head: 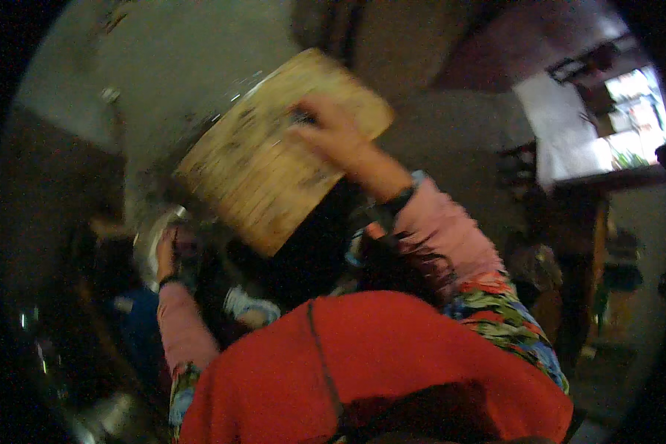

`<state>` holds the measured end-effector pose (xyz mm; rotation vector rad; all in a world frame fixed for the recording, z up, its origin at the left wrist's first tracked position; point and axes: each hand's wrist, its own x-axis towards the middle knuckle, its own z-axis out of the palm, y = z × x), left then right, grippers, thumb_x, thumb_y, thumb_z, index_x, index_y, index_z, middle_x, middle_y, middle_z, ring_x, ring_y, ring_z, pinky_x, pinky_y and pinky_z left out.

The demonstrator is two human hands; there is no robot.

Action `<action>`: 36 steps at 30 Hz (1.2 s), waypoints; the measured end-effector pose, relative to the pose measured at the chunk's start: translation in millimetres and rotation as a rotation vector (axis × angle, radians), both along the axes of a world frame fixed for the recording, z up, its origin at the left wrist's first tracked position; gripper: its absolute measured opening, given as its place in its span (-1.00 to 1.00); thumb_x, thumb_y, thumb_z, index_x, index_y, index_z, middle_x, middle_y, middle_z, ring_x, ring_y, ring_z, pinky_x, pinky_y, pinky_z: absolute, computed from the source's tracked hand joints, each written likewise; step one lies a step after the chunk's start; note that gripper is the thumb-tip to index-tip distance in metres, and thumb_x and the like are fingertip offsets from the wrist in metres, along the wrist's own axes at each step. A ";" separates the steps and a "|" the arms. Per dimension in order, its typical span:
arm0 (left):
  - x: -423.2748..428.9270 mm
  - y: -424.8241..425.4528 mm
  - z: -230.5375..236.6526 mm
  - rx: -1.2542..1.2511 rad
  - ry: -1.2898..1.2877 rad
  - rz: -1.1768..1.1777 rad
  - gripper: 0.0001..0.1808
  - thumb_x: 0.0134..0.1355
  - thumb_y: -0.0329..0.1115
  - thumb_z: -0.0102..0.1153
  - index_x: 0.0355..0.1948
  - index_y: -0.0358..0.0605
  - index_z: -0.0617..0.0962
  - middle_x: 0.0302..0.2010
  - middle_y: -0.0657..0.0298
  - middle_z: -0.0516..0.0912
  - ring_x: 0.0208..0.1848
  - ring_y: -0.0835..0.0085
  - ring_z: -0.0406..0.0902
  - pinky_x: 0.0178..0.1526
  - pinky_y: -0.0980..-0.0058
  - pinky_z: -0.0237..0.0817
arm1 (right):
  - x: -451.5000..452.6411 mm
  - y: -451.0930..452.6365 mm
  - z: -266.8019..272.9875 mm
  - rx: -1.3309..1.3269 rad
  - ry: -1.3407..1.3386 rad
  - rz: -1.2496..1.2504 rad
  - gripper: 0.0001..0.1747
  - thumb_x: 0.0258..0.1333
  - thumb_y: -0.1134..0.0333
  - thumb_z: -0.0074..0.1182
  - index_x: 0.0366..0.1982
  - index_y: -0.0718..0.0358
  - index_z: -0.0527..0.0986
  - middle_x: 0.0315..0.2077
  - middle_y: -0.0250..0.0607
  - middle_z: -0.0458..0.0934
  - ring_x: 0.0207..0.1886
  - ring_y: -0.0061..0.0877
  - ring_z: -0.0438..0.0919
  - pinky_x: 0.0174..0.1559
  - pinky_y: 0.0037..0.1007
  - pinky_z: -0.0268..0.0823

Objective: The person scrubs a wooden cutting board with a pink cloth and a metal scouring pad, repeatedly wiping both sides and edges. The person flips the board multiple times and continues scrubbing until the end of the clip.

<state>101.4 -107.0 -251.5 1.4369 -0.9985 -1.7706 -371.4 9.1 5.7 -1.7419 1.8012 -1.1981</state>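
A worn, yellowish wooden board (266, 161) with dark marks lies before me, tilted in the view. Over its right part is my right hand (327, 130), fingers bent and thumb apart. A small dark patch shows between thumb and fingers; blur hides whether it is an object or shadow. Lower left, my left hand (167, 250) grips the side of a pale, round vessel, apparently a metal bowl (146, 250). What the bowl holds is too dark to make out.
Below the board a shoe (250, 305) shows near the red cloth (366, 344) over my front. Dim floor (200, 55) stretches beyond the board. At right, a bright opening (635, 119) lights a pale patch of floor. Shiny, blurred things (114, 413) stand lower left.
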 end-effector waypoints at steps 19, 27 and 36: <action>-127.4 -26.5 286.4 -0.300 0.473 0.190 -0.65 0.35 -0.09 0.01 0.04 -0.06 0.49 0.02 0.16 0.59 0.03 0.20 0.56 -0.08 0.12 0.51 | -44.7 30.1 41.0 -0.174 0.115 -0.116 -0.57 0.06 0.15 0.11 -0.06 0.23 0.48 -0.09 -0.05 0.50 -0.03 -0.24 0.49 0.04 -0.33 0.30; -287.1 -32.0 281.7 -0.354 0.377 -0.603 -0.69 0.26 -0.14 0.13 -0.13 -0.15 0.57 -0.26 0.21 0.69 -0.33 0.35 0.64 -0.27 0.38 0.41 | -55.2 21.4 7.6 -0.135 0.086 -0.142 -0.54 0.04 0.16 0.12 -0.02 0.22 0.49 -0.08 -0.01 0.49 -0.03 -0.18 0.50 0.03 -0.33 0.32; -316.1 -10.1 284.2 -0.481 -0.174 -0.515 -0.57 0.19 -0.13 0.26 0.01 -0.11 0.54 -0.08 0.22 0.60 -0.12 0.32 0.60 -0.07 0.26 0.41 | -58.0 8.4 -10.1 -0.191 0.126 -0.065 -0.47 -0.01 0.21 0.19 0.05 0.19 0.46 0.01 -0.04 0.44 0.08 -0.19 0.44 0.13 -0.33 0.27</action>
